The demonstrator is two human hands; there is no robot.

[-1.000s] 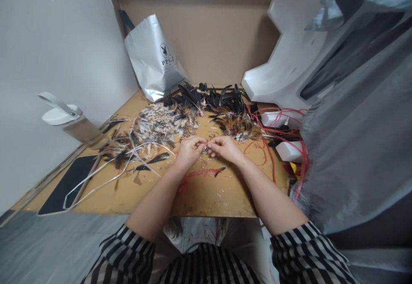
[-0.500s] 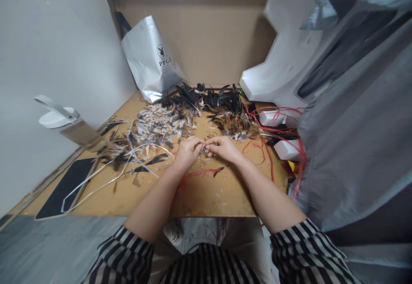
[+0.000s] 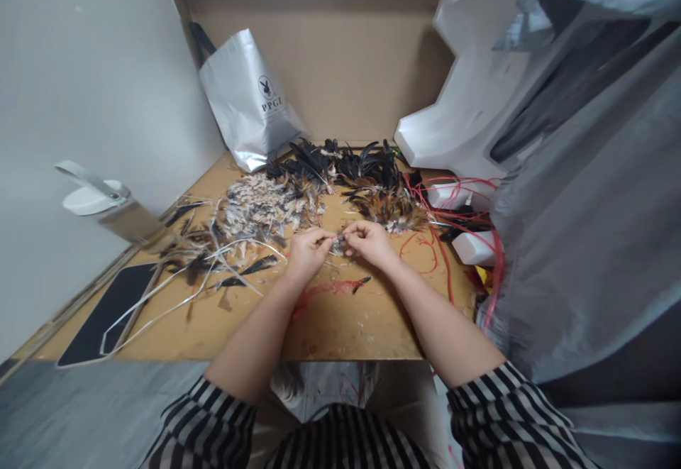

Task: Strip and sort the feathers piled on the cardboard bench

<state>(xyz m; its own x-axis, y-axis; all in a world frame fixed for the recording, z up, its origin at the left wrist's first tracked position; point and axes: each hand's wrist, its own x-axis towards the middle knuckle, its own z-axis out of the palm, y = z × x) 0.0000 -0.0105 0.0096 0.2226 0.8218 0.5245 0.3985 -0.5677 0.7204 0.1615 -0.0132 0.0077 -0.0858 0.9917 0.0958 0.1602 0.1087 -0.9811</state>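
**Two hands, one small feather bundle**

Pinching together over the middle of the wooden board (image 3: 340, 327), the left hand (image 3: 307, 252) and the right hand (image 3: 368, 240) meet fingertip to fingertip on one small feather bundle (image 3: 338, 243). It sits just above the board, between the two thumbs. Both hands are closed on it with fingers curled; most of it is hidden by the fingers, so its make-up cannot be told.

Three heaps of feathers lie behind the hands. The pale speckled heap (image 3: 263, 206) is to the left, the black heap (image 3: 340, 162) is at the back, and the brown-and-orange heap (image 3: 391, 208) is just beyond the right hand. The heaps touch at their edges. A looser scatter of dark feathers (image 3: 194, 245) spreads further left, crossed by white strips (image 3: 175, 291) that loop out over one black flat slab (image 3: 109, 306) at the board's left edge.

One short red-and-black piece (image 3: 335, 287) lies on the board near the wrists. A tangle of red cord (image 3: 452, 231) runs along the right side, over two white blocks (image 3: 476, 247).

One silver bag (image 3: 245, 100) leans against the cardboard back wall (image 3: 345, 50). One white lidded container (image 3: 98, 196) stands at the far left. Both forearms end in striped sleeves (image 3: 213, 419).
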